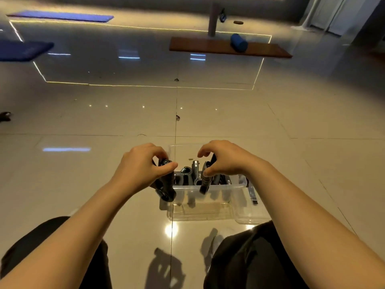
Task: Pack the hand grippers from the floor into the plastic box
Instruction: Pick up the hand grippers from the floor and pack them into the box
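Note:
A clear plastic box [208,203] stands on the tiled floor in front of my knees. Several dark hand grippers [192,174] lie inside it. My left hand [139,167] is closed on a black hand gripper [165,185], held over the box's left edge. My right hand [225,158] pinches another black hand gripper [206,180], which hangs upright above the middle of the box.
A clear lid [252,207] leans by the box's right side. Farther off lie blue mats [23,50], a brown mat [225,47] with a blue foam roller [239,42], and a small dark object [5,116] at the far left. My knees frame the box.

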A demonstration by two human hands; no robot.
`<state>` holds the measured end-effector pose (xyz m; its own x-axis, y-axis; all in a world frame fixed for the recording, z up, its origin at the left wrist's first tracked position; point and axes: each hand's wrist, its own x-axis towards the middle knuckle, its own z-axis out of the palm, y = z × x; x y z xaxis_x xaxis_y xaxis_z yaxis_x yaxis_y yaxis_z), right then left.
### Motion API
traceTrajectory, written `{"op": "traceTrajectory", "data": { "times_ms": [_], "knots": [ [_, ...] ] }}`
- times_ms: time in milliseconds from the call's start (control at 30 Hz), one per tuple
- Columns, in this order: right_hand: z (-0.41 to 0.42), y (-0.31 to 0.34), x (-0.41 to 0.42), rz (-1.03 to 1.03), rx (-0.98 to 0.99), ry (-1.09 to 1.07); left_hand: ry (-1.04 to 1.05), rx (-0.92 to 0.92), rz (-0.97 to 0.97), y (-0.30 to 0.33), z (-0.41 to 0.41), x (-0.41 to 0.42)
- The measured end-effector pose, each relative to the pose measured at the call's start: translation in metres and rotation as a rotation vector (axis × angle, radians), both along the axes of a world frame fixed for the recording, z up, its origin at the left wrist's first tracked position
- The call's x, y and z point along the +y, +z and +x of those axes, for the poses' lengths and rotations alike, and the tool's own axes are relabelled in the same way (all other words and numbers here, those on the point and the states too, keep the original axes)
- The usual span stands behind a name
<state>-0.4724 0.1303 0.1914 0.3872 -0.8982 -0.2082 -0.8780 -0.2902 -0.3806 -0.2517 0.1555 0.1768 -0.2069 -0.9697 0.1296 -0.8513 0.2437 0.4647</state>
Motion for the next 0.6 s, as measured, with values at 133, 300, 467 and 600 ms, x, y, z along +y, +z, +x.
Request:
{"op": "traceTrajectory", "data": {
  "times_ms": [133, 300, 467, 600],
  "knots": [
    [-0.016, 0.002, -0.018, 0.041, -0.038, 0.018, 0.029, -0.065, 0.007, 0.012, -0.009, -0.008],
    [-0.009, 0.023, -0.048, -0.056, -0.179, 0.007, -0.001, -0.170, -0.094, 0.024, -0.027, -0.044],
    [-0.018, 0.017, -0.077, -0.112, -0.280, -0.063, 0.030, -0.031, -0.107, -0.019, -0.034, -0.069],
    [-0.042, -0.037, -0.098, -0.103, -0.146, 0.010, 0.112, 0.104, -0.213, -0.082, -0.046, -0.087]
  ]
}}
